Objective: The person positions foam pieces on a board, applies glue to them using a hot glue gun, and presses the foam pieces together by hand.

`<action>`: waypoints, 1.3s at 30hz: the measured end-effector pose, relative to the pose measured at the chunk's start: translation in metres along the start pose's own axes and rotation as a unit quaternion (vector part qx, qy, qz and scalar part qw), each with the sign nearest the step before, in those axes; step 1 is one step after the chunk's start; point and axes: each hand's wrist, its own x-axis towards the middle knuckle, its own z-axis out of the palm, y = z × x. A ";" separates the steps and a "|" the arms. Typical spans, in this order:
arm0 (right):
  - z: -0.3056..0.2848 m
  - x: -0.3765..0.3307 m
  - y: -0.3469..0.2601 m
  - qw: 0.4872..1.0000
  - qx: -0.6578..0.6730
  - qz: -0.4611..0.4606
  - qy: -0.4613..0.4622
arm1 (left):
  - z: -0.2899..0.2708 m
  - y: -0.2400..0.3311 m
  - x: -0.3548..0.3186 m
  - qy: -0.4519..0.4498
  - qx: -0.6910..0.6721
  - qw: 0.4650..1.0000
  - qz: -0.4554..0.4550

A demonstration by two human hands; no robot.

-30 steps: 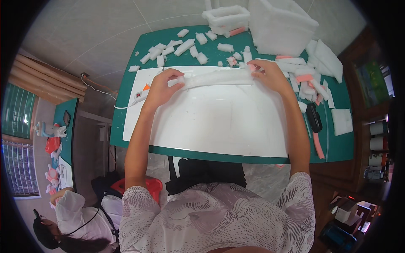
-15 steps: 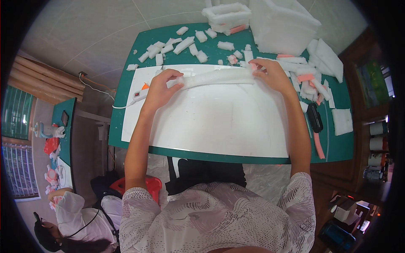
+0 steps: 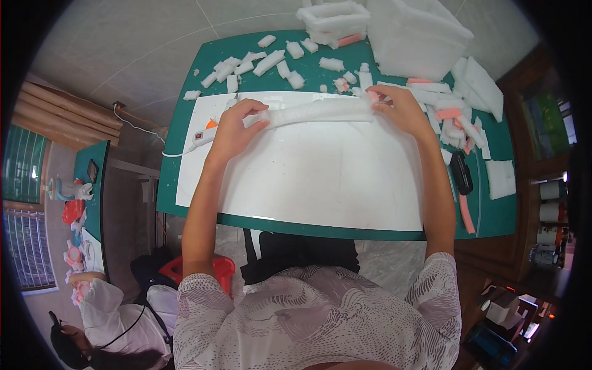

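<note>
A long strip of white foam (image 3: pixel 320 112) lies crosswise over the far part of a white board (image 3: pixel 320 176). My left hand (image 3: pixel 239 128) grips its left end between thumb and fingers. At the other end, my right hand (image 3: pixel 399 110) pinches the strip, and a bit of pink foam (image 3: pixel 373 96) shows by those fingertips. Next to my left wrist is a white corded device (image 3: pixel 202 137) with a red switch and an orange piece (image 3: pixel 211 123) beside it.
Several white foam offcuts (image 3: pixel 269 63) are scattered along the green table (image 3: pixel 203 68). A foam box (image 3: pixel 336 18) and a large foam block (image 3: pixel 416 37) stand at the back. Right of my forearm lie a black tool (image 3: pixel 460 172) and a pink strip (image 3: pixel 466 213). Another person (image 3: pixel 117 314) works at the left.
</note>
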 end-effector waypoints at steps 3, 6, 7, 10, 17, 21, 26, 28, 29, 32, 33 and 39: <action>0.000 0.000 -0.001 1.000 -0.001 0.004 -0.007 | 0.000 -0.002 -0.001 0.000 0.000 1.000 0.000; -0.001 0.000 -0.001 1.000 0.001 0.003 -0.009 | 0.001 -0.002 -0.001 0.001 0.001 1.000 0.003; -0.001 0.001 -0.001 1.000 -0.001 0.003 -0.011 | 0.001 -0.001 -0.001 0.004 0.004 1.000 0.006; -0.001 0.001 -0.001 1.000 -0.005 0.004 -0.011 | 0.002 0.001 -0.002 0.011 0.023 1.000 0.013; 0.000 0.000 -0.002 1.000 -0.012 0.003 -0.003 | 0.004 0.003 -0.005 0.023 0.071 0.996 0.049; 0.000 0.000 -0.001 1.000 -0.001 0.008 -0.002 | 0.005 0.004 -0.006 0.031 0.092 0.992 0.078; 0.000 0.000 0.002 1.000 0.003 0.004 0.001 | 0.006 0.004 -0.006 0.035 0.090 0.992 0.083; 0.000 0.000 0.002 1.000 0.004 0.003 -0.005 | 0.006 0.004 -0.006 0.034 0.093 0.992 0.083; 0.000 0.000 0.002 1.000 0.003 0.004 -0.004 | 0.006 0.004 -0.006 0.033 0.092 0.992 0.083; 0.001 0.000 0.002 1.000 0.005 0.008 0.002 | 0.006 0.003 -0.006 0.032 0.093 0.992 0.082; 0.001 0.000 0.002 1.000 0.003 0.008 0.001 | 0.006 0.003 -0.006 0.031 0.091 0.992 0.083; 0.000 0.000 0.005 1.000 0.001 0.007 -0.006 | 0.006 0.004 -0.005 0.031 0.089 0.992 0.080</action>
